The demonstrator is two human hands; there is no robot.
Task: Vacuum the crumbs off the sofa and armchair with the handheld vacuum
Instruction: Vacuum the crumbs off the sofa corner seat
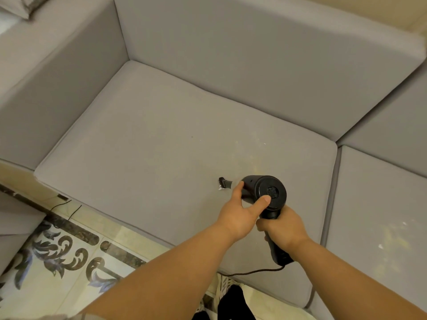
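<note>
The black handheld vacuum (268, 189) hovers low over the grey sofa seat cushion (161, 139). Its narrow brush nozzle (223, 182) points left and touches a small white crumb (220, 188). My right hand (283, 225) grips the vacuum's handle from below. My left hand (240, 213) holds the round motor body, thumb on its rear grille. Pale yellowish crumbs (254, 155) are scattered on the cushion beyond the vacuum, and more crumbs (392, 236) lie on the neighbouring seat cushion at the right.
A black cord (254, 271) trails from the handle over the cushion's front edge. The sofa's left arm (57, 88) and backrest (254, 54) wall in the seat. Patterned floor tiles (69, 250) lie at lower left, with thin cables (67, 209) near the sofa base.
</note>
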